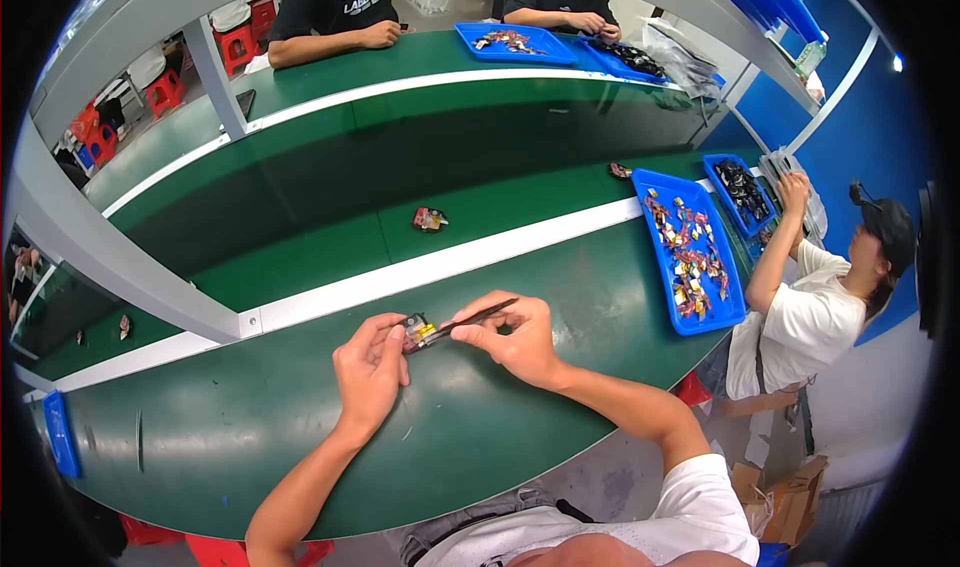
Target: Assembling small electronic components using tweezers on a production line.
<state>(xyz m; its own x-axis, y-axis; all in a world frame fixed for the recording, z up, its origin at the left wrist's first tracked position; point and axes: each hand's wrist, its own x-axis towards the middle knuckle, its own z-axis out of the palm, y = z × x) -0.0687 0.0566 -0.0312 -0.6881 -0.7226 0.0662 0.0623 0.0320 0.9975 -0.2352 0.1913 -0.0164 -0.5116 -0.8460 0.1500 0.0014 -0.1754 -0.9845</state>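
Note:
Over the green worktable, my left hand (371,365) pinches a small electronic assembly (415,333) between thumb and fingers. The piece is dark and reddish with a bright yellow block on it. From the right, my right hand (512,341) grips dark tweezers (484,314) like a pen. Their tips reach the side of the assembly next to the yellow block; whether they pinch anything there is too small to tell.
A blue tray (691,257) of small colourful parts stands to my right. Beyond it is another blue tray (740,192) with black pieces, beside a co-worker (800,307). A similar assembly (430,219) lies on the green belt past the white rail (440,266). A grey post (110,237) rises at left.

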